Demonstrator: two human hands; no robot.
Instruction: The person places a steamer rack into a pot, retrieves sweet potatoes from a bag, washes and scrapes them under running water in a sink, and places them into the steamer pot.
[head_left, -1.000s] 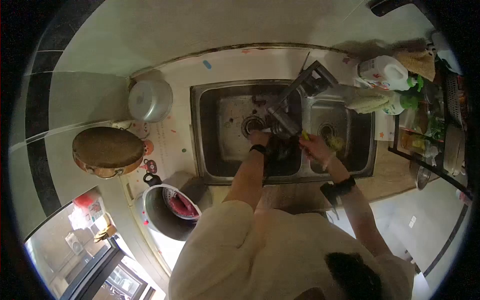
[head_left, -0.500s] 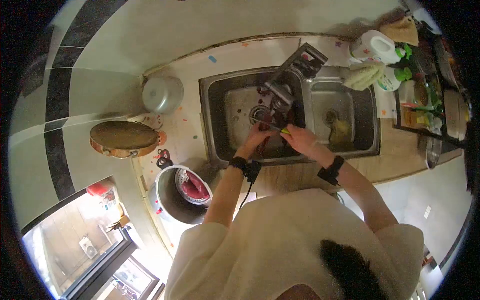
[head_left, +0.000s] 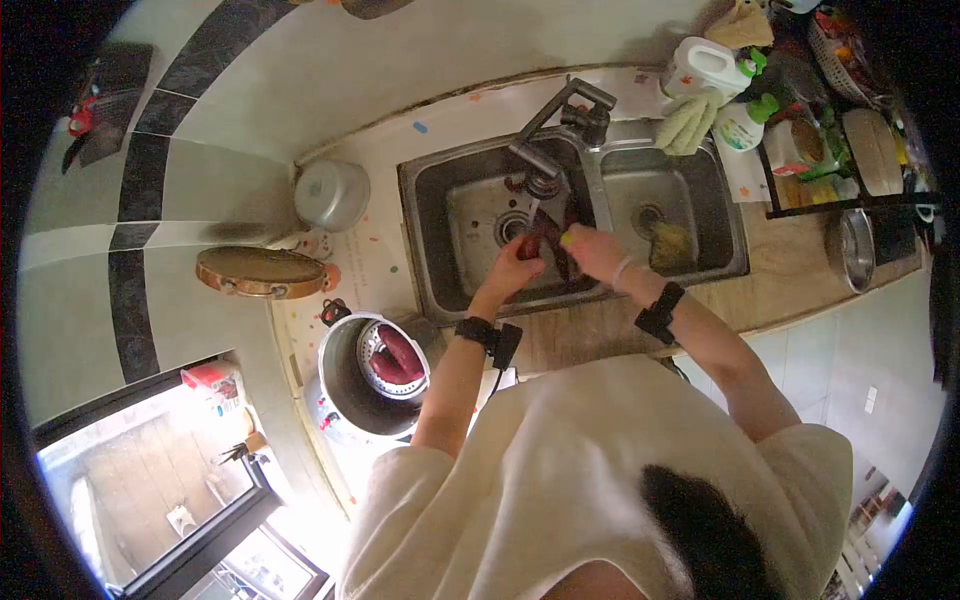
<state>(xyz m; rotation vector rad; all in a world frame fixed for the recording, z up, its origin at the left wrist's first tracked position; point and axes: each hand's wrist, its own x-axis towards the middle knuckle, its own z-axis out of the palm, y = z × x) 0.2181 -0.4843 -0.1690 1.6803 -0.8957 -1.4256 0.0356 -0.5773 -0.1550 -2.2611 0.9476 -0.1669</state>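
Over the left sink basin, my left hand is closed on a dark red, elongated piece, which looks like a root vegetable. My right hand grips a yellow-green handle just to the right of it; the blade is hard to make out against the dark items. More dark red pieces lie in the basin under and between my hands. The faucet reaches over the basin, and water appears to run near the red piece.
A pot at the lower left holds a steamer insert with red pieces. Behind it are a lidded bowl and a round wooden board. Bottles, a green cloth and a rack stand at right.
The view has shifted. My right hand has moved closer to my left hand since a second ago, and the left now holds a red piece up nearer the faucet stream.
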